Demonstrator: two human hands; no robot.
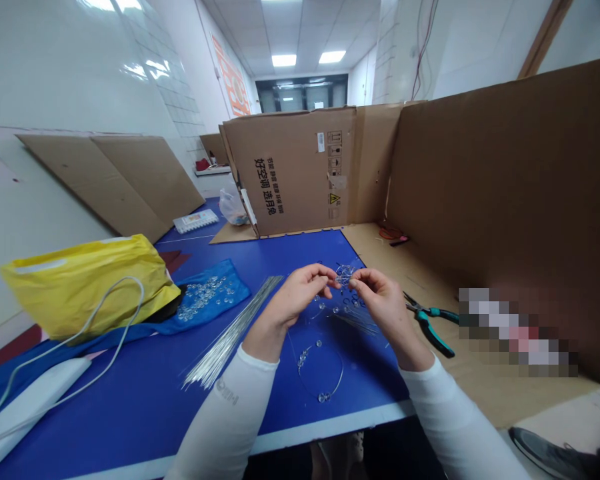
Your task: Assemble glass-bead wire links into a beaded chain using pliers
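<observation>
My left hand [303, 293] and my right hand [380, 297] are held close together over the blue table, fingertips nearly meeting. The left fingers are curled in, thumb against them. On the right, thumb and forefinger are pinched. What lies in either pinch is too small to make out against the shiny small pieces [346, 272] right behind the fingertips. Below the hands, a loop of thin wire [343, 377] carries several clear beads [324, 397]. A few more loose beads [336, 310] and short thin wires [355, 323] lie under my right hand.
A bundle of straight wires [235, 330] lies left of my hands. Further left are clear beads on a blue cloth [235, 283], a yellow bag [95, 283] and a white device [35, 407] with a cable. Teal-handled pliers [433, 320] lie right; cardboard [300, 173] walls the far side.
</observation>
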